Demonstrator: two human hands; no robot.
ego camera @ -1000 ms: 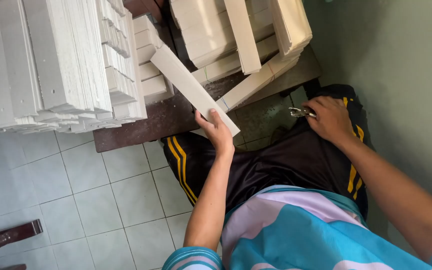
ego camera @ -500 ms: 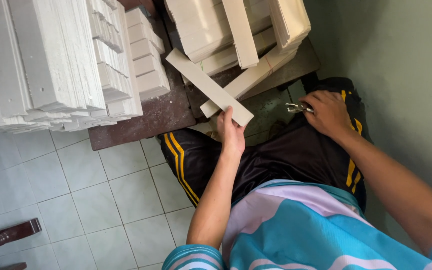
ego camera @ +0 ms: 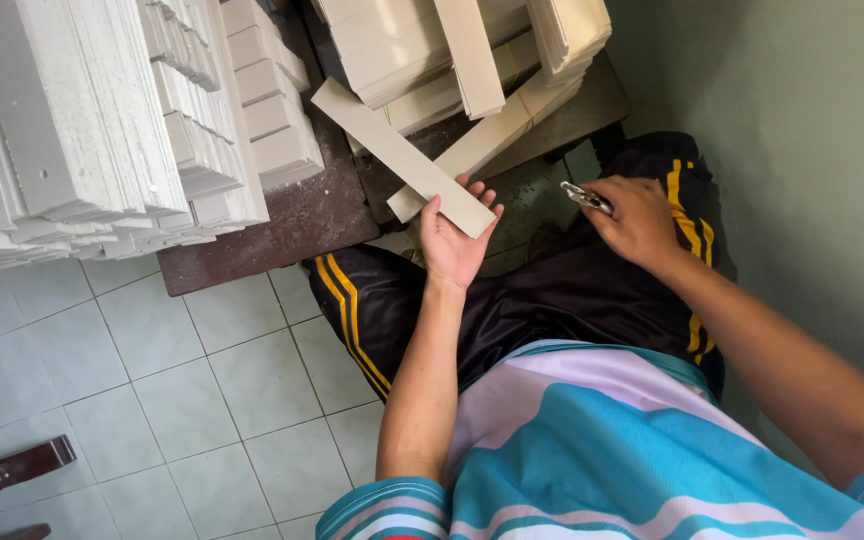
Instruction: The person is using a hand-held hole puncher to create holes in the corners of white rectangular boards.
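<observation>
So from my end, the left hand (ego camera: 455, 238) is palm-up with the near end of a flat pale strip (ego camera: 402, 156) lying across it, fingers curled lightly around the edge and thumb up along the side, so it's holding that strip rather than pinching it hard. The strip runs away from the hand, up and to the left, over the dark brown worktop (ego camera: 282, 225). Just beyond the fingertips there's a second strip (ego camera: 482, 150) crossing under the held one, leaning off a loose pile of cream boards (ego camera: 422, 50). Further left of the hand, well apart, sits a big tidy stack of white slats (ego camera: 82, 120), with shorter white blocks (ego camera: 267, 110) stepped beside it. The right hand (ego camera: 637, 218) is off to the right, resting over the knee on black trousers with yellow stripes (ego camera: 552, 290), closed around a small metal tool (ego camera: 587, 197) whose tip pokes out toward the left hand; I can't tell exactly what kind of tool it is. The two hands are near but not touching. Below the left forearm there's pale tiled floor (ego camera: 152, 380), and a dark wooden piece (ego camera: 7, 470) pokes in way down at the corner.
</observation>
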